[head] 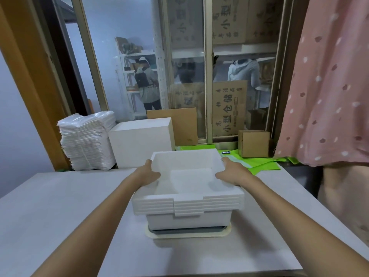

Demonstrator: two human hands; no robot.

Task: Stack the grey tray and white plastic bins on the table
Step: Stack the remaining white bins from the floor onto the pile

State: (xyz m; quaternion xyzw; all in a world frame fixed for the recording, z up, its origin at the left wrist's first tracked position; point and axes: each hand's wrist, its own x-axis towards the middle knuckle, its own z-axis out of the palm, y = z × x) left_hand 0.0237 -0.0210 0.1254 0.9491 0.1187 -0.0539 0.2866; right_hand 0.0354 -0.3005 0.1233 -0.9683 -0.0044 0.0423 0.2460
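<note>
A pale grey table (60, 206) fills the lower view, with a pink dotted curtain (327, 86) hanging at its right and a window (207, 66) behind. At the table's far edge stand a white box (139, 144) and a pile of white packets (87, 140); a small cardboard box (254, 143) sits on green sheets (263, 162). Near the table's middle, nested white bins (188, 198) stand on a grey tray (187, 231). The left hand (147, 174) grips the top bin's left rim, thumb inside; the right hand (232, 173) grips its right rim likewise.
</note>
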